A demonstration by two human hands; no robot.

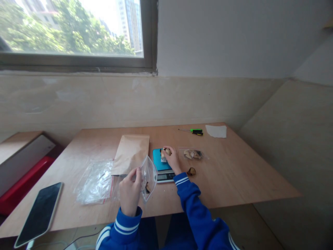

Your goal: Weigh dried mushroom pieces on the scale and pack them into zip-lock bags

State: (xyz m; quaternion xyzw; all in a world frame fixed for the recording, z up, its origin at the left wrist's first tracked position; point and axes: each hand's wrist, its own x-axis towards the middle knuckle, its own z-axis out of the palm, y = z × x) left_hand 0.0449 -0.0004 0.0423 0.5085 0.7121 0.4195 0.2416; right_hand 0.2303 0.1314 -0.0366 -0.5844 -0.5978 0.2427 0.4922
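We have our left grip point(130, 191) pinched on the edge of a clear bag point(153, 173), its mouth spread, with a dark piece point(147, 188) inside. Our right grip point(172, 161) touches some brown pieces point(168, 151) over the blue pan of the scale point(156, 162); we cannot tell whether the fingers are closed on them. The bag is just left of the scale, near the front of the wooden surface point(241, 173). To the right of our right grip we see a loose brown piece point(191, 171) by the cuff and, farther back, a filled clear packet point(194, 154). To our left lie a paper bag point(132, 152), a pile of plastic bags point(95, 182) and a tablet point(40, 211). At the back we have screwdrivers point(196, 131) beside a white sheet point(216, 131)
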